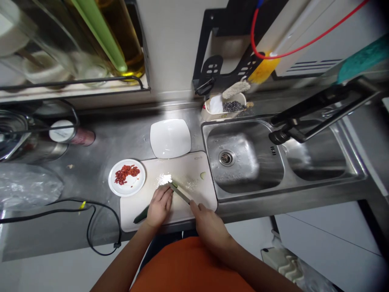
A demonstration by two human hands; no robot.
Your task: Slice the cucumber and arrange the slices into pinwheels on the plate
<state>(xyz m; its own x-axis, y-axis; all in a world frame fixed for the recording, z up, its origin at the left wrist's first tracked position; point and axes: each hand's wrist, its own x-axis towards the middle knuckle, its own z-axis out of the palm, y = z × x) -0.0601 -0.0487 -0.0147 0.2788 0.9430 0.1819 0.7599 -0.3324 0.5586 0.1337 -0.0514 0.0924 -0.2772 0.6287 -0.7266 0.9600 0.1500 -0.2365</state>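
My left hand [160, 204] is closed over a dark green cucumber [141, 215] that lies slantwise on the white cutting board [194, 198]. One end of the cucumber sticks out below my wrist, and a little green shows just past my fingertips; the middle is hidden under the hand. My right hand [208, 223] grips a knife [181, 194], its handle mostly covered by the fingers. The blade points up and left, with its tip end at the cucumber beside my left fingertips. A pale green cucumber piece [203, 175] lies apart near the board's right edge.
A white plate [112, 184] of red chopped pieces overlaps the board's left corner. Behind the board sits a square white dish [170, 138]. The double steel sink [249, 186] with a black faucet [291, 129] is on the right. A black cable [91, 231] loops at left.
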